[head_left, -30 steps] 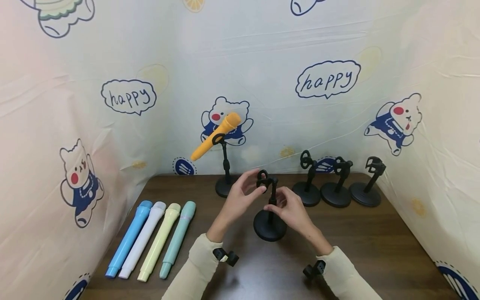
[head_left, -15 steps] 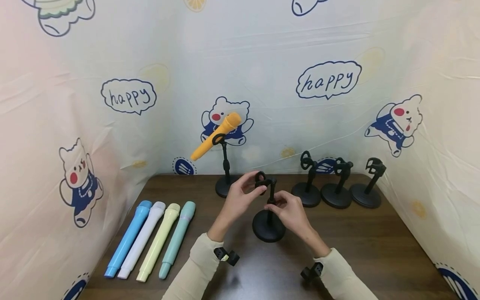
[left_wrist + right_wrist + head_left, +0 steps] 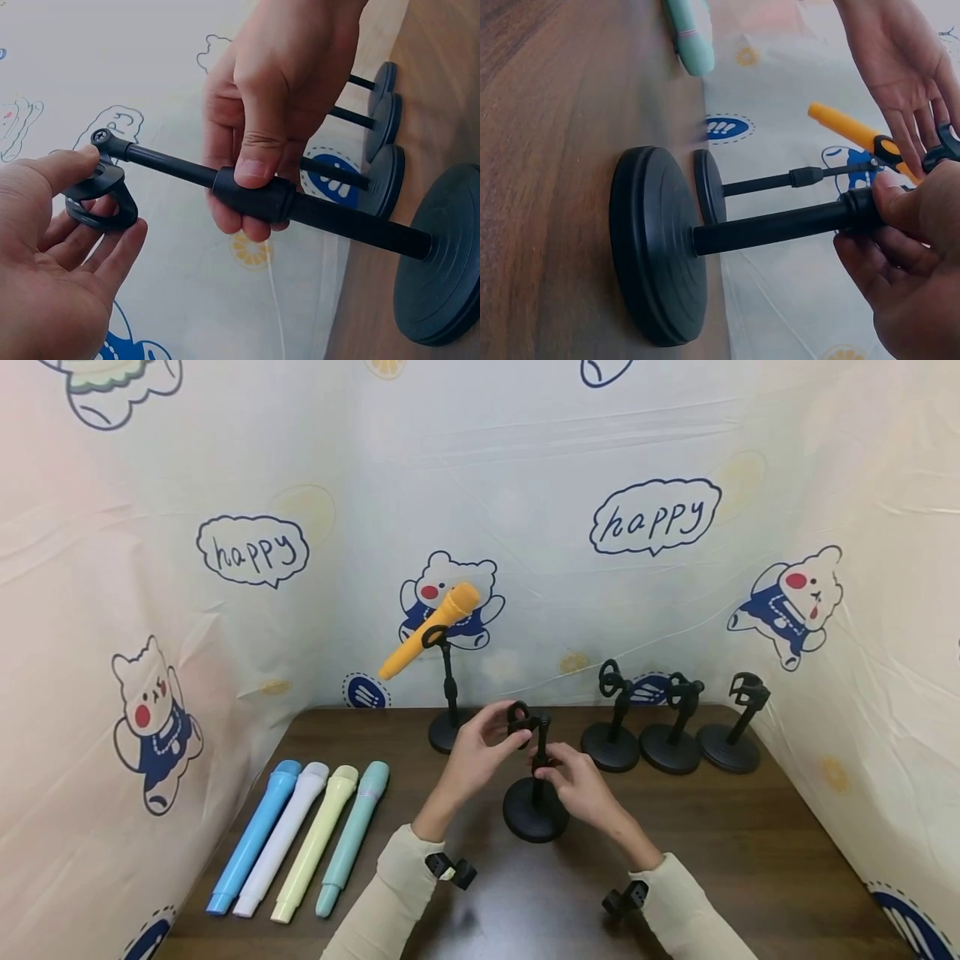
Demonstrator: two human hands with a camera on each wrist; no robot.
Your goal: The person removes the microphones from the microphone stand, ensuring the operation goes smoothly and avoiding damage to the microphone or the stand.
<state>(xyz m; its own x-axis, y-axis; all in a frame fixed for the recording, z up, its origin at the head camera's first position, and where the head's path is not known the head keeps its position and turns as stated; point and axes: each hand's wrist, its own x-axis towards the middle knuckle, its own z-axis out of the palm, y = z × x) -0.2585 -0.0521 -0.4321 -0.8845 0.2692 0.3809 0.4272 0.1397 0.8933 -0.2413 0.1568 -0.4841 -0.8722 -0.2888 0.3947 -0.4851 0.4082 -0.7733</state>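
A black desktop microphone stand (image 3: 536,814) stands on its round base in the middle of the table. My left hand (image 3: 474,758) holds the ring-shaped clip (image 3: 112,206) at its top, with thumb above and fingertips below in the left wrist view. Lower on the post, my right hand (image 3: 588,783) pinches the collar (image 3: 244,193) between thumb and fingers. In the right wrist view the post (image 3: 772,229) runs from the base into the right hand. A yellow microphone (image 3: 431,631) sits tilted in the clip of another stand (image 3: 444,733) behind the left hand.
Blue (image 3: 253,839), white (image 3: 281,842), pale yellow (image 3: 315,846) and green (image 3: 352,841) microphones lie side by side at the left. Three more black stands (image 3: 611,747) line the back right. A printed cloth (image 3: 525,460) hangs behind the table.
The stand has shifted very slightly left with both hands on it. My right hand's fingers have moved a little around the collar. Other things stay put.
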